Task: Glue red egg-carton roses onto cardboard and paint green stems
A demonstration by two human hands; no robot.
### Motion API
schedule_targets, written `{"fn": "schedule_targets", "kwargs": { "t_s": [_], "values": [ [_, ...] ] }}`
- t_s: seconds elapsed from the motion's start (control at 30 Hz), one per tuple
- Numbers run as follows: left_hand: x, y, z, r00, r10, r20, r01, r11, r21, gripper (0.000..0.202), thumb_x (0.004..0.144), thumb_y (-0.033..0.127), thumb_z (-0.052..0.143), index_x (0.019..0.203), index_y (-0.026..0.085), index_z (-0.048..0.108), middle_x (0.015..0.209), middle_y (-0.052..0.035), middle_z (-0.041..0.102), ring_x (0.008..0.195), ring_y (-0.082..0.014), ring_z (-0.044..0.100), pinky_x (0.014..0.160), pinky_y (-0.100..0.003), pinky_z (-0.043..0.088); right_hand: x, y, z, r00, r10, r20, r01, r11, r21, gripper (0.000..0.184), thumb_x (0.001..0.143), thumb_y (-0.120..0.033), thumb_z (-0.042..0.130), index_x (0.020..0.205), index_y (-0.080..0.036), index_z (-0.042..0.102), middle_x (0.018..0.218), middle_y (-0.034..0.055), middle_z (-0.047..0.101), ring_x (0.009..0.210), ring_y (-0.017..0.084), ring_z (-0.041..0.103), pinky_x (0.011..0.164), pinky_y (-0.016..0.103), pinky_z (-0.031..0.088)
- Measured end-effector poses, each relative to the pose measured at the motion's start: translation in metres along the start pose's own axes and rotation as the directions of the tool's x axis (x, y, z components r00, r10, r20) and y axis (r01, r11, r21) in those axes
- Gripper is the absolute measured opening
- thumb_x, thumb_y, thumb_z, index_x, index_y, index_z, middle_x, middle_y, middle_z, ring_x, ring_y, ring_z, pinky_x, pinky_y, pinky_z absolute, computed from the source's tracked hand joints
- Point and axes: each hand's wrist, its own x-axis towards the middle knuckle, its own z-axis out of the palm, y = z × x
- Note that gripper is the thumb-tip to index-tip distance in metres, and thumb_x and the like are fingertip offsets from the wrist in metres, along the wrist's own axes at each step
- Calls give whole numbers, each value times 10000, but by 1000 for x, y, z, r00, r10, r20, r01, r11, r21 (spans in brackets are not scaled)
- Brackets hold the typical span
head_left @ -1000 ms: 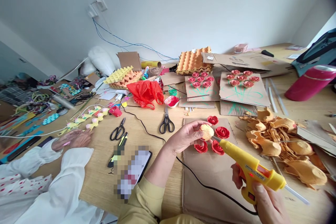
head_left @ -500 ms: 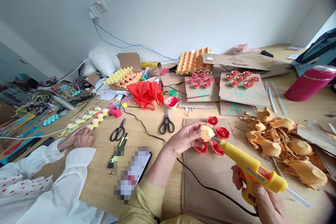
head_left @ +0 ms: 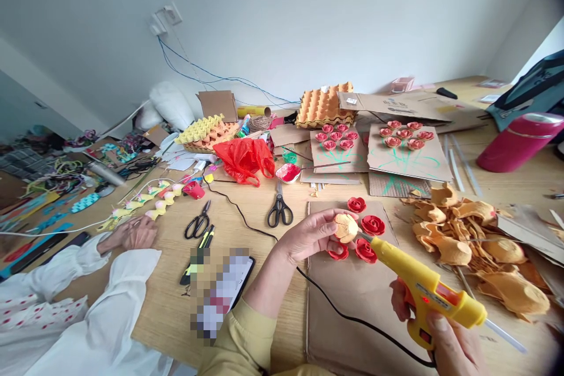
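Observation:
Between the fingers of my left hand [head_left: 315, 232] is a pale orange egg-carton flower [head_left: 346, 227], its rounded base turned toward me. My right hand [head_left: 449, 332] grips a yellow hot glue gun [head_left: 425, 288] with a lit red light and a clear glue stick at its rear. The nozzle points at the flower, close to its lower right side; whether they touch I cannot tell. Beneath, several red paper roses [head_left: 373, 225] lie on a brown cardboard sheet [head_left: 348, 317]; my left hand partly covers one of them.
To the right lies a heap of torn orange egg-carton pieces [head_left: 467, 235], with a pink bottle [head_left: 515, 144] behind. Black scissors [head_left: 280, 211], a cutter knife [head_left: 198, 255] and a phone [head_left: 227, 294] lie left. A co-worker's hands [head_left: 136, 232] rest at far left. The gun's black cord [head_left: 352, 317] crosses the cardboard.
The flower has turned slightly in my left hand and moved a little left. The glue gun has shifted slightly right and down.

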Motion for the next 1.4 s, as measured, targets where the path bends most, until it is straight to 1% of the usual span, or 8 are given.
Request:
{"fn": "schedule_targets", "kwargs": {
  "t_s": [0.1,0.27,0.47,0.67,0.8,0.97,1.13,1.4],
  "values": [
    [0,0,-2,1000,0,14,0,1000,7,611,759,480,810,1267,178,655,1114,-140,677,836,-172,684,660,-219,530,0,3,-1,1000,21,15,-21,1000,20,547,900,-708,461,1053,-225,668,803,74,660,533,170,489,448,286,366],
    [-2,1,-4,999,12,30,-13,999,38,580,775,449,802,1275,195,655,1167,-142,667,860,-182,694,670,-223,537,-1,8,0,1000,1,12,-2,999,37,479,943,-622,447,1040,-211,672,841,95,694,698,224,616,505,279,439],
    [-5,1,-6,998,56,22,-59,990,128,587,769,424,811,1286,197,649,1164,-138,678,914,-199,688,720,-239,525,-2,12,-1,999,-1,34,-1,997,72,477,940,-614,450,987,-209,698,827,94,692,688,228,623,585,318,508],
    [-5,3,-4,993,114,17,-115,970,214,567,766,426,816,1262,194,666,1168,-114,663,1000,-192,627,808,-232,478,-3,14,-2,999,-43,29,43,999,23,449,988,-534,393,1035,-216,705,829,90,708,729,228,635,630,311,522],
    [-5,5,-3,987,156,41,-162,953,255,528,792,379,798,1270,199,663,1193,-107,654,1029,-182,604,871,-235,459,-3,11,-2,997,-63,44,63,998,6,447,998,-518,384,1044,-218,711,821,88,714,717,218,634,583,286,502],
    [-6,5,-3,981,191,40,-194,941,276,506,798,365,791,1263,209,667,1251,-112,644,1060,-198,608,918,-262,453,-4,13,-3,997,-49,62,49,999,-6,439,999,-508,386,1071,-212,701,838,98,716,717,215,623,454,252,399],
    [-7,6,-3,982,184,42,-188,937,294,503,805,364,780,1266,204,661,1287,-124,636,1083,-214,612,927,-276,456,-4,15,-2,997,-56,58,56,998,4,424,990,-512,410,1044,-217,709,857,97,718,726,220,644,534,270,482],
    [-7,7,-3,984,176,35,-178,932,314,495,810,348,783,1269,212,657,1312,-118,629,1107,-215,614,946,-280,451,-7,21,-5,995,-32,99,32,999,8,430,986,-522,414,1032,-208,704,847,102,725,728,224,647,517,268,477]
  ]
}}
